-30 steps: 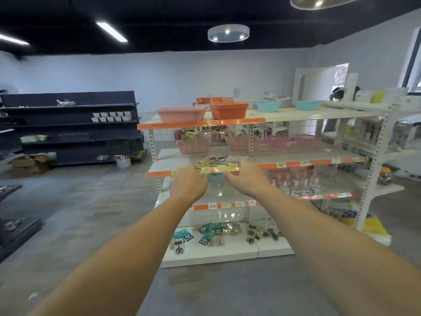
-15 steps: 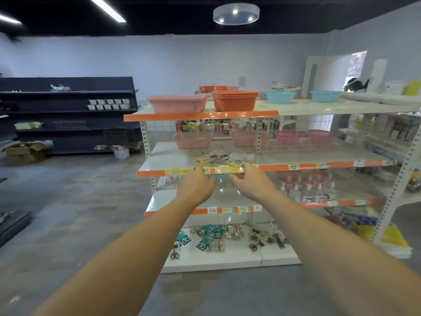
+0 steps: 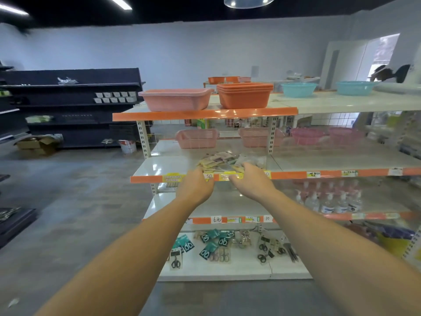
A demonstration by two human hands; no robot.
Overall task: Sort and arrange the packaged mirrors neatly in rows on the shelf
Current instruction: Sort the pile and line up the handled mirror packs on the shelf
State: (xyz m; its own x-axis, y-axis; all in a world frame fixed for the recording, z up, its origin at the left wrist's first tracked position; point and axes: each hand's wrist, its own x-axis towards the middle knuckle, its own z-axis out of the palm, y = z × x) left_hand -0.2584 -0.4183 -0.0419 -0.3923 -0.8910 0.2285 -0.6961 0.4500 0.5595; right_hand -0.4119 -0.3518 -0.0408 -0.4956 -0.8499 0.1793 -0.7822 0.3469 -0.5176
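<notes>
A loose pile of packaged mirrors (image 3: 219,160) lies on the white shelf (image 3: 168,164) with the orange front strip, second from the top. Both my arms reach forward to it. My left hand (image 3: 196,187) is at the shelf's front edge, its fingers up against the left side of the pile. My right hand (image 3: 250,181) is at the pile's right front, fingers curled over the edge onto the packets. The fingertips of both hands are hidden behind the backs of the hands, so any hold on a packet does not show.
Pink and orange tubs (image 3: 245,94) stand on the top shelf, pink baskets (image 3: 197,138) behind the pile. Pump bottles (image 3: 328,201) fill the shelf below, packaged scissors (image 3: 211,247) the bottom one. Dark shelving (image 3: 75,106) and a cardboard box (image 3: 36,144) stand far left across grey floor.
The view has moved closer to the shelf and tilted down. Both hands have risen from just below the shelf edge onto the pile, the right hand reaching further in.
</notes>
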